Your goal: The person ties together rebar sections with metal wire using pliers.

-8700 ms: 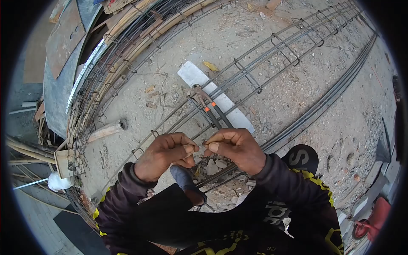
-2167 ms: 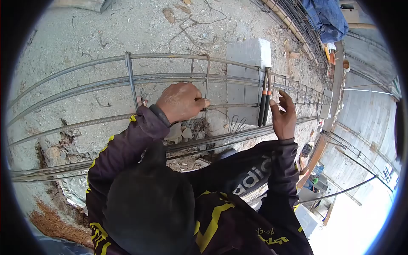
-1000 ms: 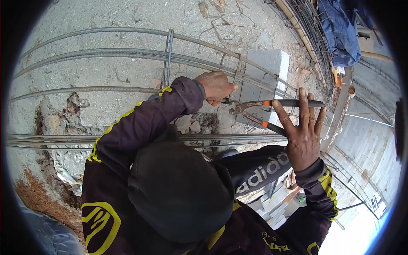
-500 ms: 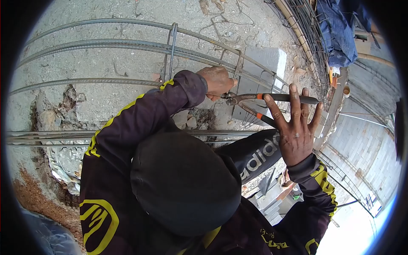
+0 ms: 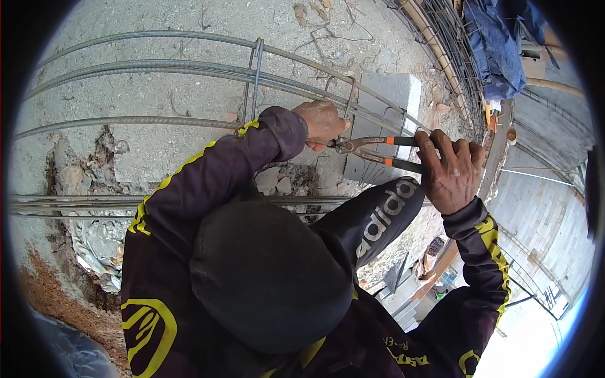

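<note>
"Handles closing up! Half a second ago they were splayed under spread fingers; now the pincers (image 5: 373, 140), just right of centre, have narrowed."

"And the right hand (image 5: 452, 173)?"

"Fingers curled round the grips, well back from the head, presumably for leverage."

"Left hand (image 5: 320, 121) tucked in beside that head, fingers bent, perhaps steadying. What they pinch, I can't tell."

"Further out, steel rods (image 5: 164, 64) sweep in from the upper left, a wire loop (image 5: 257, 75) around them, likely keeping them spaced."

"And the grey block (image 5: 384, 83), upper right of centre, lies beneath those rods, seemingly propping them off the ground."
</note>
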`<state>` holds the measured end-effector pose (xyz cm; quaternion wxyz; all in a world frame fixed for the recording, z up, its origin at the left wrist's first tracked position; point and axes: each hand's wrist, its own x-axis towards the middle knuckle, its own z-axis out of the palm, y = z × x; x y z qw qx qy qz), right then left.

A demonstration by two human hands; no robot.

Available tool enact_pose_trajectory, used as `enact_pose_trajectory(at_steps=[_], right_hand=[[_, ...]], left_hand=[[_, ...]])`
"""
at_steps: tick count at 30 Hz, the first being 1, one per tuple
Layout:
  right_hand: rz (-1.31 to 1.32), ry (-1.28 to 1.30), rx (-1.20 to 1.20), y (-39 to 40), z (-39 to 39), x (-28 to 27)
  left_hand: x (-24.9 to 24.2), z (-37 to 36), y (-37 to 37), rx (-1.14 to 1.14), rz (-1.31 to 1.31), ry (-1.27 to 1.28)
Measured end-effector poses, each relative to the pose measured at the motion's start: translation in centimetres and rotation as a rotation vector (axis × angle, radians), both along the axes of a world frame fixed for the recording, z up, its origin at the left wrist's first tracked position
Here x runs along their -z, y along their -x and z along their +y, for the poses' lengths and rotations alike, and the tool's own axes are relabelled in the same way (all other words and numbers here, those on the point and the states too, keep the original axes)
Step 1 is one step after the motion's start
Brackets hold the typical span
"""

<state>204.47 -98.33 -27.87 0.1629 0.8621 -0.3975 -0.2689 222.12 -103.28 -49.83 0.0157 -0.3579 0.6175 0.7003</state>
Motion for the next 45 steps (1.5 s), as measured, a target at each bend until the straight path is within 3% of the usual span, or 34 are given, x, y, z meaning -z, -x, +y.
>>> enact_pose_trajectory(at_steps=[3,5,11,15,17,18,19,21,22,25,28,30,33,35,36,38,39,40,41,43,45], right_hand=[[-0.049,-0.024,-0.246,0.8,-3.8,0.8],[-0.090,-0.232,-0.166,2.8,-5.8,1.9],[-0.060,-0.329,-0.149,2.9,-6.8,1.5],[-0.028,-0.335,0.134,2.4,-1.4,-0.1],[-0.026,-0.475,0.532,1.5,1.9,-0.7],[-0.106,-0.574,0.689,2.1,3.6,-0.2],[-0.370,-0.607,0.674,3.5,5.7,1.1],[-0.447,-0.709,0.981,1.9,7.5,1.3],[-0.489,-0.730,1.053,1.5,8.1,1.5],[-0.610,-0.760,1.233,1.0,10.4,2.7],[-0.681,-0.727,1.275,1.2,11.7,4.1],[-0.707,-0.727,1.279,1.3,12.4,4.5],[-0.691,-0.756,1.253,1.4,12.1,4.0],[-0.673,-0.803,1.255,1.5,11.3,3.1],[-0.685,-0.869,1.244,1.4,10.6,2.9],[-0.750,-0.891,1.220,3.3,10.7,3.8],[-0.696,-0.944,1.319,3.5,10.1,4.0],[-0.682,-1.147,1.371,5.2,11.0,7.7],[-0.595,-1.223,1.568,4.2,9.0,4.2],[-0.647,-1.074,1.021,4.5,14.0,11.3],[-0.737,-0.783,1.007,2.3,16.3,12.4]], left_hand=[[0.5,0.1,0.3,-0.014,0.014,-0.006],[0.2,-0.1,0.1,-0.008,-0.004,-0.019],[0.1,0.0,0.2,-0.008,0.006,-0.013],[1.2,0.3,0.6,0.119,0.040,0.259],[0.8,0.5,0.7,0.120,0.016,0.256],[0.1,0.4,0.5,0.116,-0.003,0.221],[-0.3,0.2,0.4,0.111,-0.024,0.185],[-0.1,0.3,0.5,0.077,-0.012,0.180],[0.2,0.4,0.5,0.060,-0.007,0.176],[2.6,1.2,0.6,0.088,0.078,0.581],[-3.5,0.5,-0.9,-0.137,-0.122,0.942],[-6.3,-2.6,-0.1,-0.351,-0.115,0.991],[-5.6,-8.1,3.2,-0.124,-0.224,0.920],[-0.2,-10.8,5.7,0.154,-0.320,0.749],[0.0,-11.7,5.5,0.412,-0.424,0.541],[0.0,-11.8,3.9,0.347,-0.323,0.132],[0.3,-11.9,3.6,0.304,-0.240,-0.024],[0.3,-11.7,3.6,0.288,-0.219,-0.015],[-0.2,-11.6,3.7,0.307,-0.187,-0.012],[0.7,-12.1,3.5,0.307,-0.133,0.019],[1.3,-12.6,3.3,0.313,-0.100,-0.025]])
